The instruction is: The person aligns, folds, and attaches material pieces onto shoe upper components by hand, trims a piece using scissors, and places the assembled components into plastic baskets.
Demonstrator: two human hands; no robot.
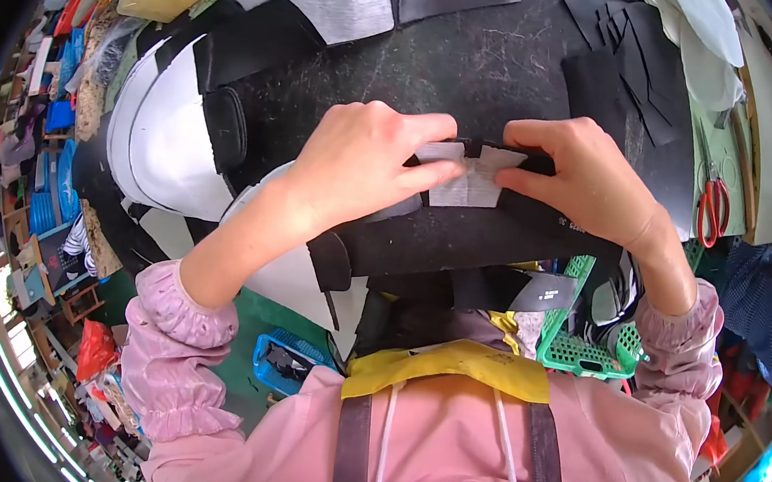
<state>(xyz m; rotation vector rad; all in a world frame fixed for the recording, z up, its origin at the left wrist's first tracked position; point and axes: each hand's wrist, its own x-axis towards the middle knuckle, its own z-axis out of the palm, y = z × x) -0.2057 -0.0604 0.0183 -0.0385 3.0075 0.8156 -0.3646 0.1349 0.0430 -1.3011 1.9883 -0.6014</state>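
Both hands pinch the upper edge of a black sheet piece with a whitish ribbed backing patch [467, 189] in its middle. A small dark notch shows at the top of the patch. My left hand [368, 160] grips the piece left of the notch, thumb on the patch and index finger along the upper edge. On the other side, my right hand [587, 179] holds it the same way, with its thumb on the patch's right part. Printed white marks show on the black below my right hand. The fingers behind the piece are hidden.
Similar black pieces with whitish patches [357, 6] lie at the back. Stacked white pieces [168, 136] sit at left, black strips [639, 75] at back right. Red-handled scissors [712, 209] lie at right. A green basket [579, 354] and a blue basket [269, 371] are below.
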